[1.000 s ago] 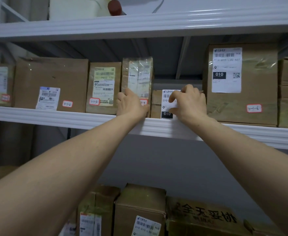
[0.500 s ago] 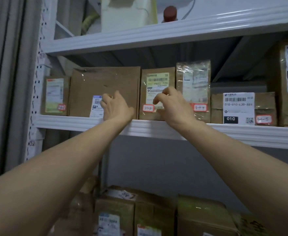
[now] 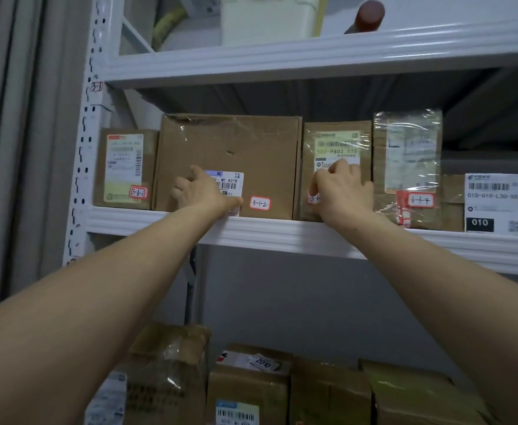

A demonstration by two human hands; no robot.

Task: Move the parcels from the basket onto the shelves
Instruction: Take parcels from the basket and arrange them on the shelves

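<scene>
Both hands have moved left along the middle shelf (image 3: 282, 234) since a second ago: off the film-wrapped parcel (image 3: 408, 154) tagged 3-1-4 and the low parcel with the 010 label (image 3: 493, 200), onto the next two. The left hand (image 3: 204, 193) now lies on the face of the big box (image 3: 251, 148) tagged 3-1-2, its fingers spread and fairly straight and covering part of the shipping label. That looks like a push to seat the box, not a grab. The right hand (image 3: 340, 191) is on the narrower box (image 3: 334, 139) beside it, fingers bunched and bent over the lower label. I can't tell whether it pinches an edge or just presses, since the knuckles hide the contact. The parcels stand side by side near the shelf lip with labels and red-bordered tags facing out, probably so the slot numbers read from the aisle. The first parcel (image 3: 126, 170), 3-1-1, sits by the upright post (image 3: 89, 148). My read is that this is squaring up a filled row. The basket is out of view, so I can't say what's left. More parcels (image 3: 251, 384) sit on the level below.
</scene>
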